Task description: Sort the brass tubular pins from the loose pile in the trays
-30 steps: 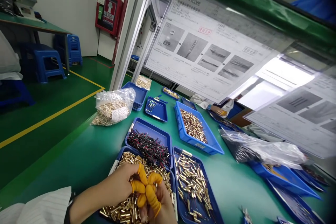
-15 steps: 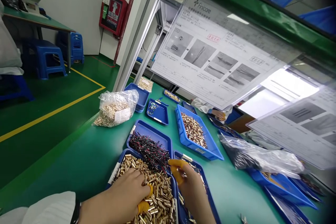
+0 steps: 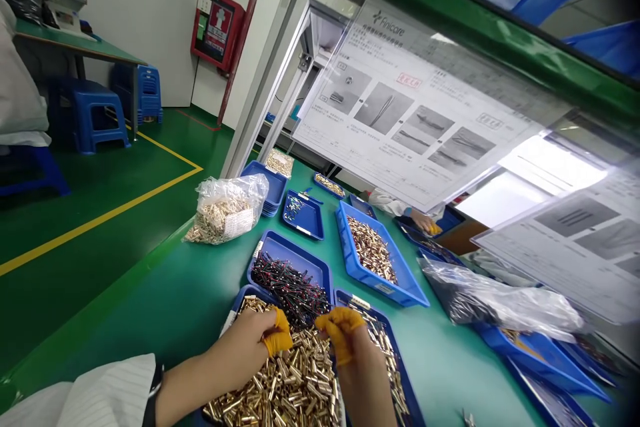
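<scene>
My left hand (image 3: 257, 340), with orange finger covers, is closed in a pinch above a heap of small brass-coloured metal tubes (image 3: 297, 383). Whatever lies between its fingertips is too small to make out. Opposite it, my right hand (image 3: 350, 340) also pinches with orange-covered fingers, close to the near edge of a pile of short black and red wires (image 3: 290, 287). Its fingers hide what they hold. The wires lie in a blue tray (image 3: 305, 260) just beyond the tubes. Beside my right wrist, another blue tray holds more metal pieces (image 3: 393, 353).
A blue bin (image 3: 405, 287) of copper-coloured tubes stands beyond my right hand. A clear bag of tubes (image 3: 225, 210) lies at the left, near stacked trays (image 3: 273, 180). A plastic bag (image 3: 495, 293) covers trays at right. A co-worker's hand (image 3: 423, 220) is at the far side.
My left hand has risen out of the brass tubes, its fingers now pinched, and moved closer to my right hand. My right hand stays near the wires, its fingertips more closed.
</scene>
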The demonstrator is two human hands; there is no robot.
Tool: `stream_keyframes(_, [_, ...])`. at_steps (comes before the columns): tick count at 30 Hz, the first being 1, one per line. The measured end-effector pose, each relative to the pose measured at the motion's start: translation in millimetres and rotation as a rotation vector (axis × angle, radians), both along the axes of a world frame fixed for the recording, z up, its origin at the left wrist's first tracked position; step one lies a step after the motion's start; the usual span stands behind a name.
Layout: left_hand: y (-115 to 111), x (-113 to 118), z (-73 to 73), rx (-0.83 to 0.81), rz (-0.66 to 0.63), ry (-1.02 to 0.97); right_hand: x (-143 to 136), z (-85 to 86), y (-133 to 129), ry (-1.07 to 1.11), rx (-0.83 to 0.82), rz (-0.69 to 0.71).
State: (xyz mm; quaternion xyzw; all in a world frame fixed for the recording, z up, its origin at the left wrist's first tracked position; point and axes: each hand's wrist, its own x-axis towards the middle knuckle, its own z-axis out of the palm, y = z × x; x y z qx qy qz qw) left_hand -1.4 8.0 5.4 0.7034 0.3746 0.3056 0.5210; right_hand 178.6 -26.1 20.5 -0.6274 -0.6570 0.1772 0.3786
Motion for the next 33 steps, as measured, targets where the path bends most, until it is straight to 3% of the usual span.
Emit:
stream_keyframes(3, [-1, 0, 0.4, -0.036, 0.007, -0.022, -18, -15.8, -28, 0.284, 0.015, -0.101])
stream_keyframes(6, [-2, -1, 0.6, -0.081, -0.007, -0.074, -35, -25.3, -40, 0.439, -0.01, -0.163])
stream_keyframes(10, [-3, -1, 0.3, -0.131, -0.029, -0.187, -45, -22.5, -39, 0.632, -0.054, -0.106])
stream_keyframes(15, [-3, 0, 0.2, -0.113, -0.059, -0.18, -49, -18.4, -39, 0.777, -0.128, -0.1])
stream_keyframes(18, [-2, -1, 2.6, -0.088, -0.047, -0.176, -46, -21.3, -40, 0.779, -0.183, -0.081])
stream_keyframes(21, [-1, -3, 3.9, 0.037, -0.02, -0.113, -41, -25.3, -41, 0.668, -0.215, -0.034])
stream_keyframes(25, [-2, -3, -0.2, 0.127, -0.003, 0.002, -36, -25.4, -41, 0.45, -0.07, -0.032])
stream_keyframes(33, [-4, 1, -5.3, 0.039, 0.063, 0.008, -36, -21.4, -42, 0.33, 0.018, -0.074])
